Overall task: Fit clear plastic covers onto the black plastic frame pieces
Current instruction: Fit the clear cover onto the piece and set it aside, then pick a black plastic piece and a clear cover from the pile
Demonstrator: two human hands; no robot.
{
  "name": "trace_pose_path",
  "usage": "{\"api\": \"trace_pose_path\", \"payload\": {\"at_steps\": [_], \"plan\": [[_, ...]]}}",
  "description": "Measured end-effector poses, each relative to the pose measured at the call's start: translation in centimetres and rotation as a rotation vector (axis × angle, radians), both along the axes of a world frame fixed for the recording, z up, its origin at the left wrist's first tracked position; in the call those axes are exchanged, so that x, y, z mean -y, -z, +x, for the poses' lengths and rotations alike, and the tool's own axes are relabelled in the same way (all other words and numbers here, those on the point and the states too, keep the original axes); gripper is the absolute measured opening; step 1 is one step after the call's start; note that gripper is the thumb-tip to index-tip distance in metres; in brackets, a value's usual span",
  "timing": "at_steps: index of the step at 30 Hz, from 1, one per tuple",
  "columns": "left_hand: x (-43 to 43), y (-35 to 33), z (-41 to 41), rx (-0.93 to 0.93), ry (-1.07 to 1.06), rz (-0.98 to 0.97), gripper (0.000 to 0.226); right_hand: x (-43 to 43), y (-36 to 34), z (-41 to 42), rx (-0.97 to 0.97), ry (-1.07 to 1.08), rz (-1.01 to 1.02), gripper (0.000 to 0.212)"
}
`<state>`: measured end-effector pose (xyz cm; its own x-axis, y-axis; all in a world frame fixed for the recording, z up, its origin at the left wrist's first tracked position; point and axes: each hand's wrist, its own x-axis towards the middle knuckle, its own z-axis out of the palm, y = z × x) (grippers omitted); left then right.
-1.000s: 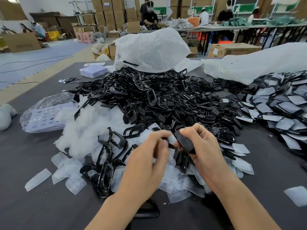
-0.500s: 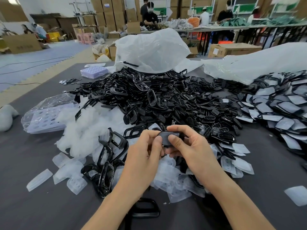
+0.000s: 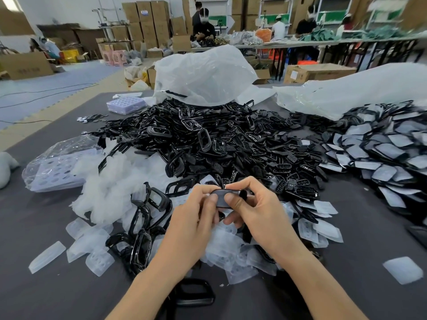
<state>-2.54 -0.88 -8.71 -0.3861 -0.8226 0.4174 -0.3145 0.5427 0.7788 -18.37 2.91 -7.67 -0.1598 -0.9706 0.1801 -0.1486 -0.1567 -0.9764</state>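
Both hands hold one small black frame piece (image 3: 227, 197) above the near edge of the heap. My left hand (image 3: 196, 215) pinches its left end with thumb and fingers. My right hand (image 3: 256, 211) grips its right end, thumb pressing on the front face. Whether a clear cover lies on the piece I cannot tell. Loose clear plastic covers (image 3: 233, 252) lie under my hands. A big pile of black frame pieces (image 3: 231, 144) spreads behind them.
Covered finished pieces (image 3: 379, 153) are heaped at the right. White foam wrap (image 3: 111, 181) and a bagged white tray (image 3: 55, 167) lie left. Large black frames (image 3: 141, 229) sit at front left, one (image 3: 194, 294) between my forearms. White plastic bags (image 3: 203, 75) stand behind. People work at far tables.
The black piece has turned from upright in my right hand to level between both hands. My left hand has closed onto its left end, and both hands have risen slightly.
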Motion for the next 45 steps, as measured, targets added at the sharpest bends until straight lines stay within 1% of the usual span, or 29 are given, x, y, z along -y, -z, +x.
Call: {"api": "trace_pose_path", "payload": {"at_steps": [1, 4, 8, 10, 12, 14, 16, 17, 18, 19, 20, 21, 23, 25, 28, 30, 32, 35, 39, 40, 41, 42, 43, 44, 45], "plan": [[0.1, 0.1, 0.0, 0.001, -0.003, 0.004, 0.015, 0.0, 0.1, -0.1, -0.019, -0.020, 0.006, 0.022], [0.3, 0.4, 0.1, 0.019, -0.013, 0.002, 0.022, -0.3, 0.4, -0.3, -0.078, -0.080, 0.036, 0.023], [0.3, 0.8, 0.2, 0.042, 0.013, -0.005, 0.030, -1.0, 0.8, -0.1, -0.148, -0.072, 0.074, 0.023], [0.3, 0.9, 0.2, 0.029, 0.009, 0.020, 0.035, -1.4, 0.9, -0.3, -0.082, -0.072, 0.096, 0.021], [0.1, 0.8, 0.2, 0.017, 0.009, 0.025, 0.039, -1.6, 0.4, -1.7, 0.049, -0.024, 0.077, 0.017], [0.1, 0.7, 0.1, 0.021, 0.011, 0.017, 0.039, -1.4, -1.0, -5.0, 0.175, 0.119, -0.008, 0.015], [0.3, 0.9, 0.0, 0.020, 0.010, 0.010, 0.036, -1.3, -3.6, -10.5, 0.278, 0.370, -0.138, 0.018], [0.5, 1.0, -0.1, 0.024, 0.006, 0.003, 0.034, -1.5, -5.1, -13.6, 0.320, 0.521, -0.216, 0.023], [0.6, 1.1, -0.2, 0.023, 0.003, -0.013, 0.031, -1.8, -6.7, -16.7, 0.349, 0.672, -0.287, 0.033], [0.7, 1.1, -0.2, 0.013, 0.005, -0.032, 0.027, -2.3, -7.9, -19.4, 0.371, 0.815, -0.333, 0.047], [0.7, 1.0, -0.3, -0.006, 0.009, -0.037, 0.024, -3.0, -8.7, -21.7, 0.388, 0.939, -0.350, 0.059], [0.6, 0.8, -0.3, -0.029, 0.012, -0.026, 0.024, -3.6, -8.9, -23.4, 0.400, 1.035, -0.348, 0.066], [0.8, 0.5, -0.3, -0.044, 0.022, -0.003, 0.041, -4.5, -8.2, -24.6, 0.383, 1.132, -0.307, 0.065], [0.9, 0.4, -0.3, -0.030, 0.035, 0.045, 0.051, -4.6, -6.5, -23.7, 0.324, 1.086, -0.283, 0.058], [0.7, 0.2, -0.4, 0.013, 0.017, 0.051, 0.054, -3.8, -4.5, -19.0, 0.210, 0.887, -0.233, 0.047], [0.3, -0.1, -0.4, 0.041, -0.001, 0.046, 0.051, -2.7, -3.7, -14.7, 0.120, 0.710, -0.164, 0.042], [-0.2, -0.5, -0.4, 0.070, -0.029, 0.010, 0.044, -1.6, -2.6, -10.3, -0.001, 0.521, -0.090, 0.041], [-1.1, -1.6, -0.3, 0.082, -0.081, -0.041, 0.021, 0.0, -0.5, -4.5, -0.312, 0.309, -0.061, 0.040], [-2.7, -2.0, 1.5, 0.117, -0.056, -0.152, 0.023, 1.6, 2.2, 0.5, -0.845, 0.158, 0.024, 0.050], [-3.2, -1.9, 2.2, 0.184, -0.038, -0.184, 0.025, 1.9, 2.5, 1.0, -0.938, 0.125, 0.058, 0.051], [-3.9, -1.9, 2.7, 0.302, -0.010, -0.246, 0.032, 2.1, 2.8, 1.0, -1.005, 0.094, 0.080, 0.051], [-4.4, -1.3, 3.2, 0.416, 0.004, -0.363, 0.039, 2.2, 3.0, 0.9, -1.037, 0.079, 0.086, 0.051], [-4.8, -0.4, 3.7, 0.509, 0.011, -0.474, 0.042, 2.2, 3.1, 0.8, -1.036, 0.084, 0.080, 0.050], [-4.9, 0.3, 4.2, 0.562, -0.017, -0.551, 0.046, 2.2, 3.2, 0.6, -1.023, 0.101, 0.070, 0.048], [-4.7, 0.7, 4.6, 0.614, -0.059, -0.584, 0.055, 2.3, 3.2, 0.6, -1.017, 0.114, 0.062, 0.048]]}}
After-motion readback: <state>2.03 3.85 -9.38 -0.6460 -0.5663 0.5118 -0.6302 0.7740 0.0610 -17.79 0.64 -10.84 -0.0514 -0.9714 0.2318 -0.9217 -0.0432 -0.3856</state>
